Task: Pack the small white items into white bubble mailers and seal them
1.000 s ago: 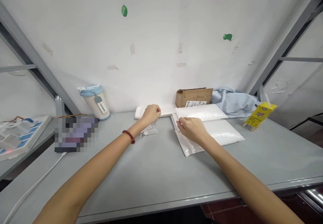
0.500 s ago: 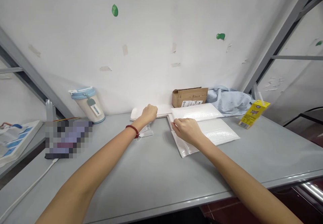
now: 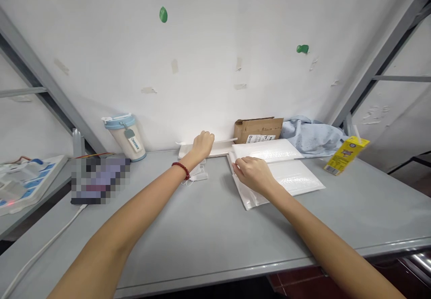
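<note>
Near the wall, my left hand (image 3: 202, 146) is closed in a fist, back upward, around a thin white strip (image 3: 224, 141) that sticks out on both sides. Below it lie flat white packets (image 3: 220, 149), partly covered by the hand, and a small white tag (image 3: 201, 176) with a loop of string. My right hand (image 3: 254, 173) pinches the left edge of a white bubble mailer (image 3: 299, 178), which lies flat on the grey table (image 3: 188, 236). Its fingertips are partly hidden. A second white bubble mailer (image 3: 269, 150) lies behind, overlapping it.
A cardboard box (image 3: 259, 129) and a light blue cloth (image 3: 310, 135) sit against the wall. At right stands a yellow drink carton (image 3: 346, 155) with a straw. To the left are a tumbler (image 3: 125, 137), a blurred phone (image 3: 101, 180) with a white cable (image 3: 50, 245), and a power strip (image 3: 32, 180).
My left hand has risen slightly, and the white strip now stretches up off the packets. The right hand stays on the mailer's edge. The whole view has shifted a little.
</note>
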`<action>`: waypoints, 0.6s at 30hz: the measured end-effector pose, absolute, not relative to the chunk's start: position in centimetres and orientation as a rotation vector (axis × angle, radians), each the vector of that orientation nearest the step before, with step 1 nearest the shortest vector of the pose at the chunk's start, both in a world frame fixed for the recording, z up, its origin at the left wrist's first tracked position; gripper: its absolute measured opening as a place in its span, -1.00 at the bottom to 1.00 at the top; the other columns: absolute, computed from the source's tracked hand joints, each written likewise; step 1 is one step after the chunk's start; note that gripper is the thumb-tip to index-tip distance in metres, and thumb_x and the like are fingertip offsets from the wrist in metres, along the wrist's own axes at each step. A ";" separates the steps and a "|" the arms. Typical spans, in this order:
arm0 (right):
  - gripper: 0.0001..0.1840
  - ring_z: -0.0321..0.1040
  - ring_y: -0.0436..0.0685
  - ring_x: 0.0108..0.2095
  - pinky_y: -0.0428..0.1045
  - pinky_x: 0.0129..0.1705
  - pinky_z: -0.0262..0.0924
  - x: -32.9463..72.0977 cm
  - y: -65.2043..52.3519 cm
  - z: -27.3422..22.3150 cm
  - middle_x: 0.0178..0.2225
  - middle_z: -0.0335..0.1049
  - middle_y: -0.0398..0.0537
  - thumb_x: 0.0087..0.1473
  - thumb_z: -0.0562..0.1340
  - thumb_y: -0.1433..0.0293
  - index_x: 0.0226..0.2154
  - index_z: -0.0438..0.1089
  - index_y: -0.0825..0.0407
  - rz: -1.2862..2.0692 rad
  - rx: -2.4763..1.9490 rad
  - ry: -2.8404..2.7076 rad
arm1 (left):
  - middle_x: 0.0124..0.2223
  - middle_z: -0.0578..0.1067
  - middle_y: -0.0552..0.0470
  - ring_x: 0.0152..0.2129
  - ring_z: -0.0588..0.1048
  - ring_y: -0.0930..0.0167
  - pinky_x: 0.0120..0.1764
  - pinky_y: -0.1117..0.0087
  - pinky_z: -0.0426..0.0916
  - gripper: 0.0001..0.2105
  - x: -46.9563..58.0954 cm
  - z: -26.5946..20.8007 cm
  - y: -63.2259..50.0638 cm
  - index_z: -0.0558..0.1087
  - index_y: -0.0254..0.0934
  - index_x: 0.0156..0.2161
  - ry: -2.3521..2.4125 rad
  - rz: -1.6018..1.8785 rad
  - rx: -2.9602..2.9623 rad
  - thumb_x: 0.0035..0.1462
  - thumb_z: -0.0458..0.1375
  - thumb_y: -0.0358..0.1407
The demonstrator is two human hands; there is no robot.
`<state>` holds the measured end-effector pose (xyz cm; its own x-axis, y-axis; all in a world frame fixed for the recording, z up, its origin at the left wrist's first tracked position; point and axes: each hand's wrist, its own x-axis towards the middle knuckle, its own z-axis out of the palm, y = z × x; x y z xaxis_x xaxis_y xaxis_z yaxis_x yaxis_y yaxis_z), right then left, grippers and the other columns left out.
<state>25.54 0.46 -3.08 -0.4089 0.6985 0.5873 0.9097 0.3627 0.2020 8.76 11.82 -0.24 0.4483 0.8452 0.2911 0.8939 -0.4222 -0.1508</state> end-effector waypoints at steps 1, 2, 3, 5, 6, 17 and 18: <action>-0.63 0.14 -0.03 -0.61 -0.07 -0.53 -0.25 25.5 0.5 -3.2 -0.67 0.26 -0.10 0.17 0.00 0.40 -0.63 0.25 0.08 -0.720 -1.387 -2.220 | -0.22 0.42 -0.21 -0.21 0.35 0.26 -0.31 0.36 0.27 -0.76 8.5 0.1 11.8 0.40 -0.41 -0.22 -1.489 -0.269 -2.405 0.06 -0.05 -0.59; -0.64 0.15 -0.02 -0.59 -0.07 -0.52 -0.23 25.5 0.5 -3.2 -0.66 0.27 -0.10 0.16 0.01 0.41 -0.62 0.26 0.08 -0.727 -1.374 -2.212 | -0.21 0.42 -0.21 -0.20 0.34 0.26 -0.31 0.36 0.27 -0.76 8.2 0.4 11.8 0.39 -0.41 -0.21 -1.482 -0.293 -2.390 0.06 -0.06 -0.58; -0.66 0.16 -0.01 -0.57 -0.07 -0.52 -0.21 25.5 0.6 -3.3 -0.64 0.28 -0.09 0.16 0.01 0.41 -0.61 0.27 0.08 -0.733 -1.361 -2.203 | -0.20 0.41 -0.21 -0.18 0.33 0.26 -0.30 0.36 0.26 -0.77 7.8 0.6 11.8 0.39 -0.41 -0.21 -1.472 -0.318 -2.377 0.07 -0.06 -0.57; -0.70 0.19 0.01 -0.52 -0.07 -0.51 -0.15 25.5 0.6 -3.4 -0.59 0.31 -0.08 0.15 0.02 0.42 -0.56 0.30 0.09 -0.745 -1.335 -2.182 | -0.18 0.40 -0.21 -0.17 0.31 0.25 -0.28 0.34 0.25 -0.77 7.2 1.2 11.6 0.38 -0.40 -0.21 -1.444 -0.364 -2.356 0.09 -0.07 -0.55; -0.72 0.20 0.02 -0.49 -0.07 -0.50 -0.12 25.4 0.7 -3.5 -0.57 0.32 -0.07 0.14 0.02 0.43 -0.53 0.31 0.09 -0.749 -1.320 -2.171 | -0.18 0.40 -0.21 -0.17 0.30 0.24 -0.27 0.33 0.25 -0.78 6.9 1.4 11.4 0.37 -0.39 -0.21 -1.428 -0.382 -2.347 0.10 -0.08 -0.54; -0.64 0.14 0.23 0.05 0.08 -0.07 0.13 24.5 0.0 -3.2 -0.02 0.28 0.21 0.06 0.04 0.57 -0.06 0.27 0.16 -0.883 -1.038 -2.077 | -0.35 0.41 -0.05 -0.36 0.33 0.34 -0.32 0.33 0.15 -0.84 5.8 -1.8 3.5 0.36 -0.31 -0.36 -0.951 -0.792 -2.275 0.16 -0.05 -0.47; -0.59 0.07 0.25 0.12 0.11 -0.02 0.10 24.4 -0.1 -3.3 0.05 0.23 0.21 0.05 0.02 0.60 -0.01 0.24 0.15 -0.924 -1.038 -2.080 | -0.39 0.40 -0.03 -0.40 0.32 0.36 -0.35 0.35 0.15 -0.83 5.9 -2.2 2.7 0.35 -0.30 -0.39 -0.848 -0.839 -2.267 0.16 -0.05 -0.49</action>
<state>24.39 -0.06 -3.25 -0.4918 0.4011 0.7728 0.8423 0.4442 0.3055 5.90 2.72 -2.18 0.6021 0.3584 0.7135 0.7172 -0.6355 -0.2860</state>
